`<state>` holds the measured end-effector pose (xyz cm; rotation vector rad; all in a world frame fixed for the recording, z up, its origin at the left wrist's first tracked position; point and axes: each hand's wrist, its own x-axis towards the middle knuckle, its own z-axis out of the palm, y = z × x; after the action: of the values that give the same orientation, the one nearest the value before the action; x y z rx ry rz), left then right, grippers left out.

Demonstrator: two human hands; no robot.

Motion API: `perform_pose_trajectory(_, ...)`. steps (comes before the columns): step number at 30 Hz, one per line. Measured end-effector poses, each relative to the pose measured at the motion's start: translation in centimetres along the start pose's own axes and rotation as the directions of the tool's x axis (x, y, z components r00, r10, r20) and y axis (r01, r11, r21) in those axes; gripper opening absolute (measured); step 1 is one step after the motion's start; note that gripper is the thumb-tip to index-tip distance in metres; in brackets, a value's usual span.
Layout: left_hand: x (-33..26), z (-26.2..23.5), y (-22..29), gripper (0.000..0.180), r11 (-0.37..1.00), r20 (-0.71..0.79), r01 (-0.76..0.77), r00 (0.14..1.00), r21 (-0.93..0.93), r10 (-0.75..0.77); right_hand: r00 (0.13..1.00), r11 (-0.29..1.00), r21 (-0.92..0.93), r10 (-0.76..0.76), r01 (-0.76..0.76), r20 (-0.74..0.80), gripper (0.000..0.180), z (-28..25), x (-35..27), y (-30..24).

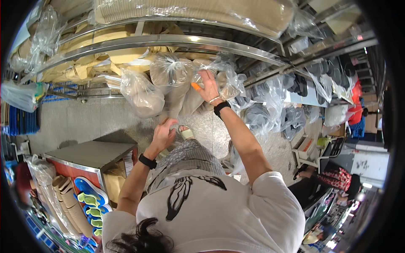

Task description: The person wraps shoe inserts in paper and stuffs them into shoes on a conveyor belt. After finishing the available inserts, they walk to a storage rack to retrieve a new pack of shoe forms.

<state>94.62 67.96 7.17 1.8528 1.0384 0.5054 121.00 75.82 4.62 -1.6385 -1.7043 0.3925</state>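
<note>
My right hand (209, 88) reaches up to the clear plastic bags on the lower shelf, its fingers stretched out against the plastic of a bag (230, 74). An orange cover sits on one of its digits, held apart from the others. My left hand (163, 135) is lower and to the left, fingers loosely apart with nothing seen in them. Just above it hang long beige stacked pieces in clear plastic (174, 101). Beside these are a knotted clear bag of beige pieces (168, 71) and another filled clear bag (141, 95).
The metal rack's bar (168, 41) crosses in front of me, with a long wrapped beige stack (190, 14) above. Yellow sheets (93, 63) lie on the left shelf. A cabinet (90, 154) and blue shoes (90, 192) stand lower left. More bags (270, 105) hang right.
</note>
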Motion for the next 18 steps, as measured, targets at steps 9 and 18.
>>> perform_pose_trajectory(9,4.5,1.4,-2.7,0.07,0.941,-0.434,0.237,0.894,0.243,-0.113,0.95,0.968,-0.193,0.203,-0.158,0.237,0.095,6.4,5.3,-1.8)
perform_pose_trajectory(18,8.3,1.5,-13.0,0.042,0.855,-0.647,0.498,0.701,0.145,-0.299,0.964,0.907,-0.4,-0.018,0.128,0.267,0.087,8.1,5.1,1.5)
